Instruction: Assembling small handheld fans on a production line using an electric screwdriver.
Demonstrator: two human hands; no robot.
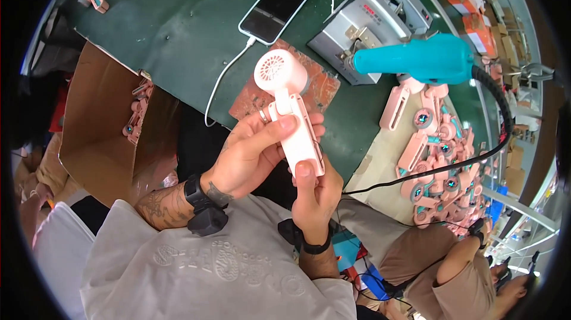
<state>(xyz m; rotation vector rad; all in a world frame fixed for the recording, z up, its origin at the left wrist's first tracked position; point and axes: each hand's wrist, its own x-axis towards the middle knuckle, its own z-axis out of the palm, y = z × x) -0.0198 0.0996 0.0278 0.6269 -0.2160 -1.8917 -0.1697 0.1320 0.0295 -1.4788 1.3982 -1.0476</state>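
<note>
Both hands hold a small pale pink handheld fan (289, 106) above the edge of a green table (178, 34). Its round grilled head points up and away, and its flat handle runs down toward me. My left hand (256, 150) wraps the handle from the left, thumb across its upper part, a ring on one finger. My right hand (315, 192) grips the handle's lower end from below, thumb pressed on its face. Each wrist carries a black band.
A teal electric screwdriver (416, 58) hangs on a black cable at right. Behind it stands a grey metal fixture (369, 22). A phone (273, 11) with a white cable lies on the table. Several pink fan parts (437, 153) are piled at right, more in a cardboard box (107, 124) at left.
</note>
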